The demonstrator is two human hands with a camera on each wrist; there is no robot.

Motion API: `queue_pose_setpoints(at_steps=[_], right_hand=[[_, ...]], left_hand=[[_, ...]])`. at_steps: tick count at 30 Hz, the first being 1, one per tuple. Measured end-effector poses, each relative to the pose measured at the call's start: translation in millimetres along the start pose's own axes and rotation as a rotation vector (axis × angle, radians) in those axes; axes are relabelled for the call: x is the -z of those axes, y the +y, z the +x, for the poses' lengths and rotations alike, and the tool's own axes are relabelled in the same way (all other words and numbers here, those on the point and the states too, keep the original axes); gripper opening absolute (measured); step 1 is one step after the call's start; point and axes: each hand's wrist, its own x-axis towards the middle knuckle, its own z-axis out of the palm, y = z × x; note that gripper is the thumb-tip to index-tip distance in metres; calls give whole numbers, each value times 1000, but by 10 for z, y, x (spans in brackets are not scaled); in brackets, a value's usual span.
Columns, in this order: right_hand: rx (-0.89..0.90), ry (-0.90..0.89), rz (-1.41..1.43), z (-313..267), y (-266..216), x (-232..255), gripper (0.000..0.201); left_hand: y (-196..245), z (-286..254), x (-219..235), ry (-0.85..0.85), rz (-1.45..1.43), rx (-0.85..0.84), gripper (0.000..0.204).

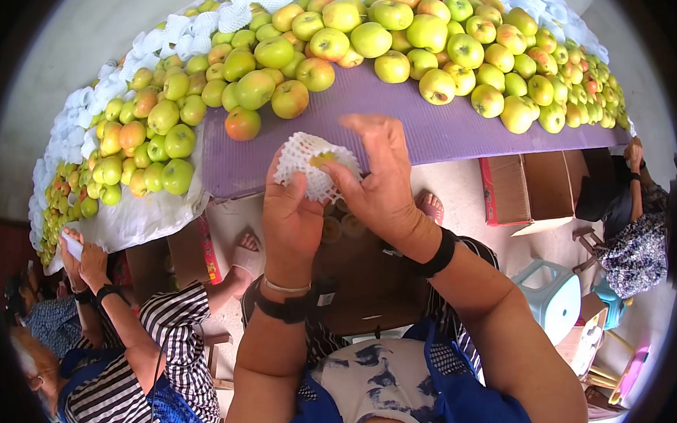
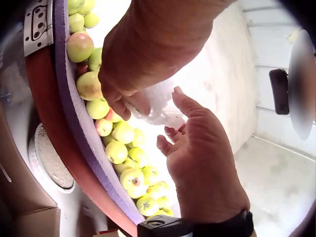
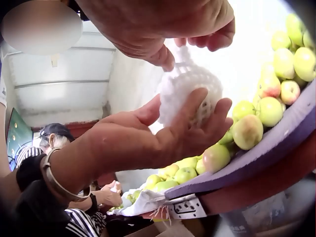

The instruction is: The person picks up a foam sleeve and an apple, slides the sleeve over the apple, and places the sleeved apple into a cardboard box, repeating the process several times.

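Two hands are working one apple in a foam net. My left hand is cupping it from below, fingers curled round; my right hand is pinching the net's top, just above the left fingertips.

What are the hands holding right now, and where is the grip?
Both hold one apple in a white foam net. The left hand cradles its underside in palm and fingers; the right hand pinches the net's top end.
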Motion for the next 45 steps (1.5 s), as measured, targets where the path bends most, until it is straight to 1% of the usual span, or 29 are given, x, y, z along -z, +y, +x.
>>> queue_pose_setpoints(at_steps=[3, 6, 9, 12, 15, 18, 19, 21, 22, 24, 27, 28, 30, 33, 34, 36, 37, 39, 42, 43, 45], right_hand=[[-16, -65, 173, 3, 99, -24, 36], [-31, -215, 268, -27, 272, -19, 24], [-397, -290, 482, 13, 288, 52, 7], [-661, -352, 794, 62, 369, 127, 12], [-771, -334, 944, 85, 387, 158, 15], [-821, -328, 959, 67, 436, 129, 17], [-812, -319, 928, 53, 446, 111, 17], [-793, -302, 865, 26, 449, 75, 18], [-814, -306, 870, 18, 439, 76, 19], [-858, -315, 879, -1, 411, 88, 23], [-1028, -252, 1054, 22, 304, 76, 22], [-1002, -209, 1032, 11, 301, 47, 21], [-950, -125, 986, -53, 337, -32, 20], [-681, -57, 692, -168, 459, -169, 18], [-679, -57, 683, -172, 462, -163, 18], [-676, -59, 665, -157, 444, -133, 17], [-633, -53, 638, -180, 446, -152, 17], [-548, -43, 584, -229, 457, -207, 17], [-703, -290, 637, -159, 455, -62, 21], [-755, -319, 715, -85, 429, 19, 24], [-862, -375, 870, 67, 366, 181, 32]], left_hand=[[-41, -38, -40, -1, 145, -3, 48], [-33, -67, -96, -21, 252, 24, 52], [-14, -99, -208, -39, 280, 65, 55], [-21, -103, -196, -96, 266, 124, 56], [-5, -105, -171, -153, 220, 172, 56], [-7, -101, -163, -190, 137, 161, 55], [-8, -98, -161, -201, 104, 148, 55], [-14, -96, -166, -171, 55, 124, 54], [-18, -93, -168, -157, 30, 113, 53], [-28, -69, -186, -132, 51, 38, 52], [-50, -62, -189, -98, 71, -40, 50], [-57, -60, -181, -90, 75, -60, 49], [-74, -55, -146, -82, 10, -2, 50], [-102, -62, -113, -82, -139, 121, 54], [-110, -65, -105, -85, -197, 167, 56], [-129, -77, -77, -124, -207, 182, 57], [-132, -88, -67, -142, -214, 189, 58], [-105, -103, -64, -123, -182, 180, 57], [7, -98, -66, -129, -122, 148, 54], [51, -98, -66, -135, -101, 134, 54], [125, -98, -69, -115, -90, 163, 52]])
